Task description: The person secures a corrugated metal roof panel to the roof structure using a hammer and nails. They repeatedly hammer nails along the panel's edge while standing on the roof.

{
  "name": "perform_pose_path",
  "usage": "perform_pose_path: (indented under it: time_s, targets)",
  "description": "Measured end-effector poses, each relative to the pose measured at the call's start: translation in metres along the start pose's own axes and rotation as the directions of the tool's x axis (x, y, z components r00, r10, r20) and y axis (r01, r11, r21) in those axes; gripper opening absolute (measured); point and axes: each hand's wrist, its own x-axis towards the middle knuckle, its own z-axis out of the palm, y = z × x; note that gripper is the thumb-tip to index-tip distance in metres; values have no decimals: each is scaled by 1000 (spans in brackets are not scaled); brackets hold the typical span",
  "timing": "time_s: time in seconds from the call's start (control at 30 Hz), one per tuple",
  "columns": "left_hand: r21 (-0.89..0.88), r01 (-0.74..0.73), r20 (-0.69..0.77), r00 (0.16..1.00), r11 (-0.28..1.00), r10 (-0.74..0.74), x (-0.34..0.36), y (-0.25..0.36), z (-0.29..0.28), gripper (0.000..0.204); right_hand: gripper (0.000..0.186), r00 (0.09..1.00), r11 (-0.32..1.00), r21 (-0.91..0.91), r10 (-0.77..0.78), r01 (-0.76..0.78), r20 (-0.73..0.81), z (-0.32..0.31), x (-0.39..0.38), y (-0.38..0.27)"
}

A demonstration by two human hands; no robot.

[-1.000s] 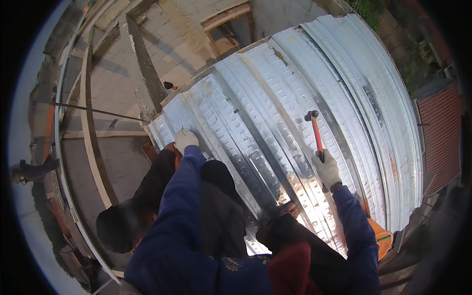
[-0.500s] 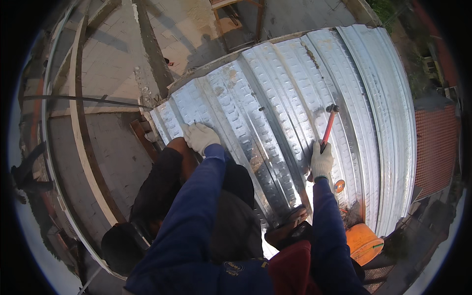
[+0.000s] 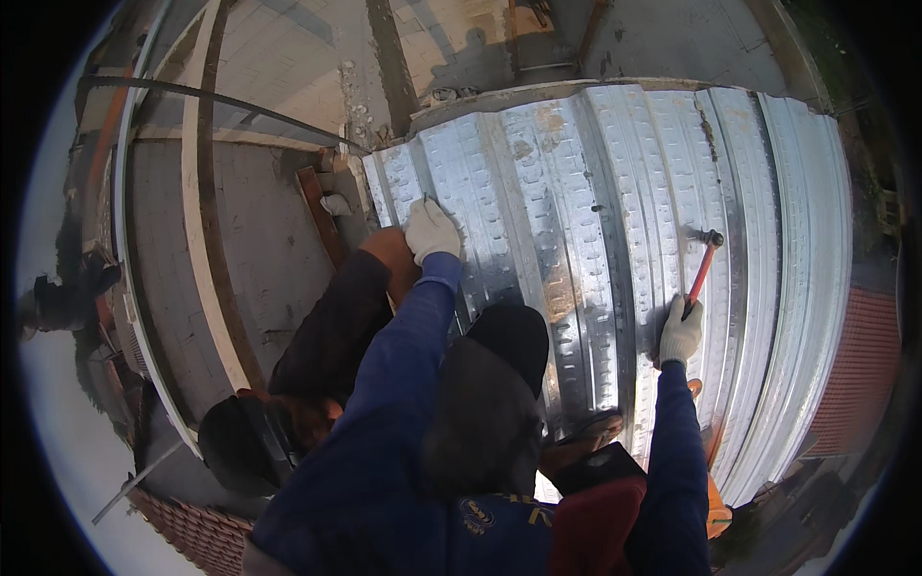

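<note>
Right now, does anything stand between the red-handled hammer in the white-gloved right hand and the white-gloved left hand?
Nothing visible stands upright between the dark-headed, red-handled hammer in the white-gloved right hand and the white-gloved left hand; only silvery ribbed metal sheeting, with its raised ribs, spans that gap.

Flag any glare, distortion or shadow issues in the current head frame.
Head view: bright glare streaks the metal decking; head view: fisheye bows the wooden beam, corners go black; head view: a dark shadow falls near the top; head view: the red-handled hammer reads clearly.
</note>
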Motion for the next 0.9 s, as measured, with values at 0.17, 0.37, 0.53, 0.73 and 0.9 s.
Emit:
perform_pose_path:
  time_s: [0.17,0.37,0.53,0.73,0.9]
  targets:
    - [-63,-350,-290,903,935,318,19,-51,27,39,51,998,995,73,-65,63,20,5,-1,-2]
    - [60,-438,-290,852,897,435,29,-83,31,33,51,1000,999,-37,-2,3,23,12,1,2]
    - [130,-524,-302,788,842,537,30,-91,22,28,52,999,998,-48,-37,36,-4,10,-2,-9]
    - [88,-505,-339,795,859,503,24,-69,17,26,53,998,998,-58,-17,13,-66,16,-2,-7]
    - [96,-482,-362,798,871,482,24,-80,16,25,56,998,999,-48,2,-5,-59,13,-5,-11]
